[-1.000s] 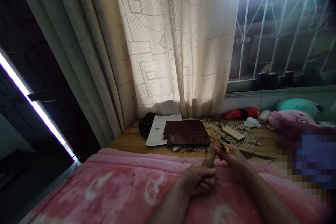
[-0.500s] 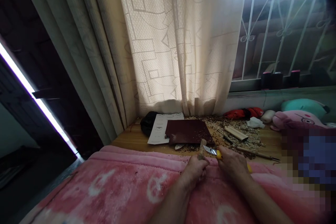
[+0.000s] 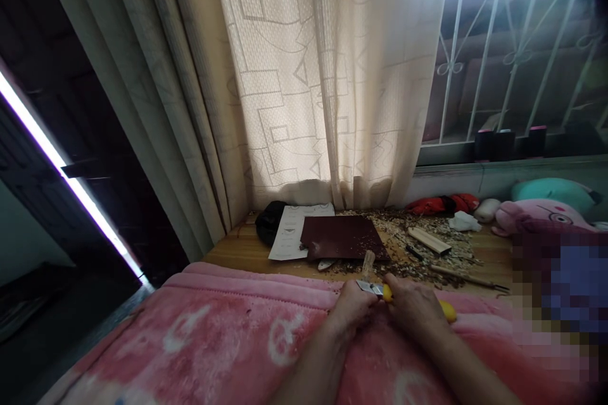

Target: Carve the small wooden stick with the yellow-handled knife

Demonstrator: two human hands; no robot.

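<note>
My left hand [image 3: 354, 305] grips a pale carved wood stick [image 3: 367, 264], whose upper end stands out above my fingers. My right hand [image 3: 412, 307] is shut around a yellow-handled utility knife [image 3: 387, 293]. Its steel blade points left and lies at the stick, close to my left fingers. The yellow handle's far end shows past my right hand. Both hands rest just over the edge of a pink fleece blanket [image 3: 228, 329], and my fingers hide the stick's lower part.
Behind the blanket is a wooden surface [image 3: 489, 259] strewn with shavings. On it lie dark red sandpaper [image 3: 344, 237], a printed sheet [image 3: 289, 234], a black pouch [image 3: 269, 223], a flat wood strip [image 3: 429, 240] and a thin carving tool [image 3: 463, 277]. Plush toys [image 3: 541, 212] sit at right.
Both hands have dropped lower toward the blanket since the oldest frame. The knife has turned, its blade now pointing left at the stick, and the stick shows less above my left hand.
</note>
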